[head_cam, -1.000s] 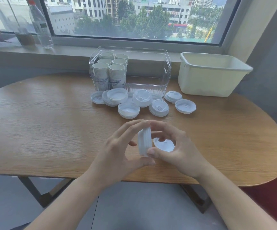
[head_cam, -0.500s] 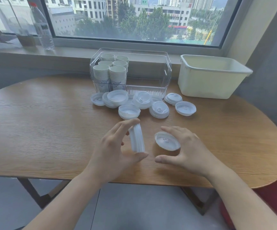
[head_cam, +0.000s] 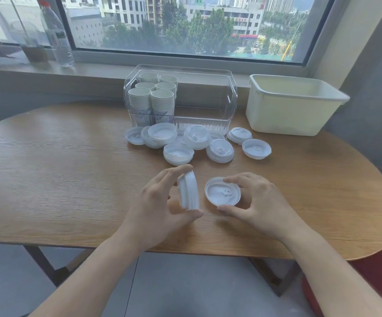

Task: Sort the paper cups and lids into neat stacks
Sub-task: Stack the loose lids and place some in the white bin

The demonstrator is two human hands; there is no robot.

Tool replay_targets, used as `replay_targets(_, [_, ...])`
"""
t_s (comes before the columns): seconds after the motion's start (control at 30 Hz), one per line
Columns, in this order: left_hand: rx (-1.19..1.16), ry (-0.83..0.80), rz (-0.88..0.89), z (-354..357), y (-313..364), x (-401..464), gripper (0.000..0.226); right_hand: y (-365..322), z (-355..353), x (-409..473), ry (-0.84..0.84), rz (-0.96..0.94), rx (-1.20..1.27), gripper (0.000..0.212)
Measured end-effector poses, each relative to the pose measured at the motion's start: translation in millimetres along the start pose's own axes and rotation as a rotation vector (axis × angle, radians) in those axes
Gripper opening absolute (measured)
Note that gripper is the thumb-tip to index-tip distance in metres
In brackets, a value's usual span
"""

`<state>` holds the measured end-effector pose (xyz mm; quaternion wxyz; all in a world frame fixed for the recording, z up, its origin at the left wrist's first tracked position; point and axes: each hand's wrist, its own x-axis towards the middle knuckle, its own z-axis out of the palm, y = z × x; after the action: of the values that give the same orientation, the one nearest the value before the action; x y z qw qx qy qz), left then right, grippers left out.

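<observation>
Hidden: how many lids make up the small stack of lids (head_cam: 188, 192) cannot be counted; the left hand's (head_cam: 156, 205) lower fingers sit behind it.
Left hand: grips that stack on edge, forefinger on top, thumb beneath.
Right hand (head_cam: 257, 205): fingers and thumb curled round the rim of a single lid (head_cam: 222, 191), hollow side up; whether it is lifted off the wooden table (head_cam: 59, 175) is unclear.
Change: half a second ago the right hand hovered spread over this lid; now it pinches it, closer to the stack.
Loose lids (head_cam: 196, 143): scattered beyond the hands, before the clear bin (head_cam: 208, 99).
Paper cups (head_cam: 153, 97): six nested stacks in the bin's left end.
Around: cream tub (head_cam: 293, 106) right of the bin; water bottle (head_cam: 57, 35) on the sill.
</observation>
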<state>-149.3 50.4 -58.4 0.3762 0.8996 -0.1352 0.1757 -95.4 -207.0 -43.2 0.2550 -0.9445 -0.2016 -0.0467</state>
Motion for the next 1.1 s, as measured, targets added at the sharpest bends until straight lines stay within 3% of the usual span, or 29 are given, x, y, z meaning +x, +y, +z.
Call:
replay_targets(0.23, [0.005,0.015,-0.039,2,-6,4,0.088,-10,6,3,-0.002,0.04,0.037,0.082])
replay_targets(0.53, [0.036,0.035,-0.09,2,-12,5,0.089,-16,7,10,0.036,0.125,0.028,0.068])
replay_targets(0.67, [-0.007,0.074,-0.116,-2,-13,5,0.087,-24,8,17,0.062,0.175,0.409,0.06])
replay_targets(0.77, [-0.104,0.072,-0.121,-5,-12,6,0.085,-36,12,20,-0.1,0.138,0.838,0.052])
replay_targets(0.83, [-0.157,0.069,-0.114,-8,-12,6,0.084,-45,19,20,-0.174,0.079,0.985,0.049])
replay_targets(1.1, [-0.246,0.069,-0.067,-21,-21,8,0.082,-66,39,33,-0.234,-0.01,1.062,0.047])
